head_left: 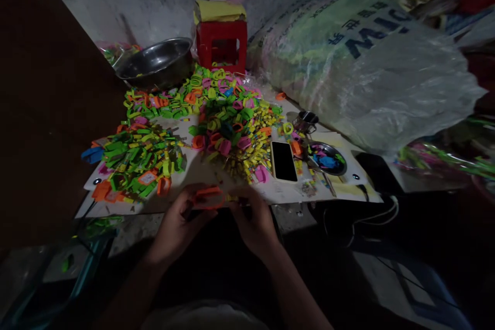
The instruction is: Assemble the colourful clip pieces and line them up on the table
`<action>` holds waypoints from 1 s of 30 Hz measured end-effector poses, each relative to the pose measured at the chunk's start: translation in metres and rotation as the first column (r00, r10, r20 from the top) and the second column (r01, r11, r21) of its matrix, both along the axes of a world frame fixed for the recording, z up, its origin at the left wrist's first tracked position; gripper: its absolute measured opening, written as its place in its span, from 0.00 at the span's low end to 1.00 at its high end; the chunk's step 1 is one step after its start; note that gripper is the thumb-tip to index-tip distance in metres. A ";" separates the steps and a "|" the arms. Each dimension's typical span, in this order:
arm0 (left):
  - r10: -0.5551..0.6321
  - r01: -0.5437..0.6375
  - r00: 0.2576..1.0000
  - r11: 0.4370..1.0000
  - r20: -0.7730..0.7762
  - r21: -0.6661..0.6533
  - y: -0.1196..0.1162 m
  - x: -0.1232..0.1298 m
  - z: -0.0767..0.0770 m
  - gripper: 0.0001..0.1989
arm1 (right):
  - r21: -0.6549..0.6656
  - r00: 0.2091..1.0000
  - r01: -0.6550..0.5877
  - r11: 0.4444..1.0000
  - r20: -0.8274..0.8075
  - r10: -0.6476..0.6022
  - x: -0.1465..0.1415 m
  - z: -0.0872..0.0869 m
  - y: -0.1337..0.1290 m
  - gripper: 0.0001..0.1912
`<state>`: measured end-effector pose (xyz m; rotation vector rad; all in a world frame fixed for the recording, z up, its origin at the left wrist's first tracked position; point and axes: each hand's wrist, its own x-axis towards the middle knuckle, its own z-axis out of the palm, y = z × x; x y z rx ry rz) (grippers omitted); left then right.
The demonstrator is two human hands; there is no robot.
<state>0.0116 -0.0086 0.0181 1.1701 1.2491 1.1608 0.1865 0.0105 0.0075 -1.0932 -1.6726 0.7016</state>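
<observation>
At the table's front edge, my left hand (178,221) is closed round an orange plastic piece (209,197) shaped like a loop. Just right of it, my right hand (253,219) pinches a small yellow piece (232,198); its dark end is hard to make out. Beyond both hands lies a pile of small yellow parts (257,142), with green, pink and orange loops (220,113) heaped behind. Another pile of green and yellow pieces (129,157) spreads on the left. A phone (284,161) with a dark screen lies right of the yellow parts.
A metal basin (158,62) and a red box-like stand (222,44) are at the back. Right of the phone are a small metal cup (306,121) and a dish of coloured bits (328,159). A large filled plastic bag (359,67) bulges over the right side.
</observation>
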 end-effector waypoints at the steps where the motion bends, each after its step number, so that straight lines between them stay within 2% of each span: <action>1: 0.001 -0.001 1.000 1.000 0.008 0.007 -0.001 0.000 0.003 0.23 | 0.004 1.000 -0.006 1.000 0.004 0.006 0.000 0.001 -0.001 0.07; 5: 0.022 -0.023 1.000 0.998 0.019 0.054 -0.004 0.001 0.007 0.22 | 0.027 1.000 -0.010 1.000 0.029 0.009 -0.001 0.002 -0.007 0.09; 8: 0.019 -0.020 1.000 0.998 0.017 0.065 -0.005 0.002 0.007 0.21 | 0.047 0.999 0.040 0.998 0.009 -0.040 -0.002 0.003 -0.011 0.07; 10: 0.010 -0.011 1.000 0.999 0.022 0.053 -0.005 0.002 0.007 0.21 | 0.055 0.998 0.056 0.997 -0.004 -0.055 -0.002 0.003 -0.013 0.06; 16: 0.020 -0.020 0.998 1.000 0.064 -0.013 -0.008 0.002 0.008 0.20 | 0.082 0.999 -0.026 0.996 0.031 0.023 -0.001 0.005 -0.014 0.05; 23: 0.041 -0.037 0.995 0.998 0.091 -0.046 -0.010 0.003 0.008 0.21 | 0.202 0.997 0.017 0.979 0.070 -0.032 -0.003 0.009 -0.019 0.09; 30: 0.044 -0.038 0.994 0.997 0.097 -0.065 -0.013 0.003 0.008 0.22 | 0.235 0.993 0.022 0.972 0.110 -0.049 -0.003 0.013 -0.022 0.10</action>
